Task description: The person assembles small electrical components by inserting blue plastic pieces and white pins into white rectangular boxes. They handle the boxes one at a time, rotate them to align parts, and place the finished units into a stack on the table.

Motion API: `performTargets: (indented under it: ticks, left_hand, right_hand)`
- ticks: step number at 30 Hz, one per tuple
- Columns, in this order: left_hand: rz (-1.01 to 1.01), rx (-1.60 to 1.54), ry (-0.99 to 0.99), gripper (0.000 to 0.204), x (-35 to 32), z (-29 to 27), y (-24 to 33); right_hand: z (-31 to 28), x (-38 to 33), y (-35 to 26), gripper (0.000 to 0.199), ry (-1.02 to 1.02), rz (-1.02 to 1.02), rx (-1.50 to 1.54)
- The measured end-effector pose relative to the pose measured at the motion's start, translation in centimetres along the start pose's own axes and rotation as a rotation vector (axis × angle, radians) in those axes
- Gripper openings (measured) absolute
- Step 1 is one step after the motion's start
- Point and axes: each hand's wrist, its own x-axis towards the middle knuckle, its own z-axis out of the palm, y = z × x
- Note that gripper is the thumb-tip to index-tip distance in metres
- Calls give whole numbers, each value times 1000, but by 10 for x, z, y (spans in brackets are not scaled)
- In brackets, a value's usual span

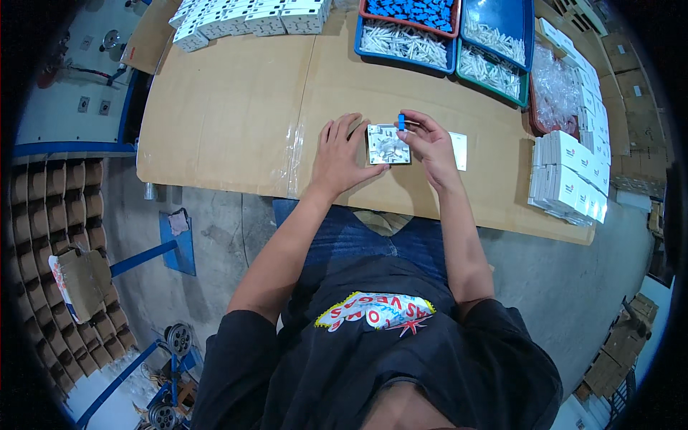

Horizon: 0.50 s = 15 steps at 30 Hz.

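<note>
Box (pixel 388 147): white, lay on cardboard (pixel 222 115). Left hand (pixel 338 156): spread round its left side; whether gripping, I couldn't tell. Right hand (pixel 432 143): pinched closed on blue piece (pixel 401 122), near box's far right corner. Step, I judged: positioning that piece; next move called for fine alignment. Card (pixel 461 151) lay right; blue tray (pixel 405 63), beyond.

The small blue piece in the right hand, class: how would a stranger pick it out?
On the cardboard-covered table, find the square white item beside the left hand. Near its upper right corner, the right hand pinches the small blue piece. Unlike the blue parts heaped in the red tray, this one is held alone.
</note>
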Motion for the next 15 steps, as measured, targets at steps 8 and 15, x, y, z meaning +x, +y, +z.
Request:
performTargets:
  ticks: [8,15]
  left_hand:
    - [-8,3,-12,93,0,1,0]
    - [-26,21,-36,95,0,0,1]
  right_hand:
    - [-5,0,-4,40,-104,141,473]
    - [0,-1,3,38,51,-360,-735]
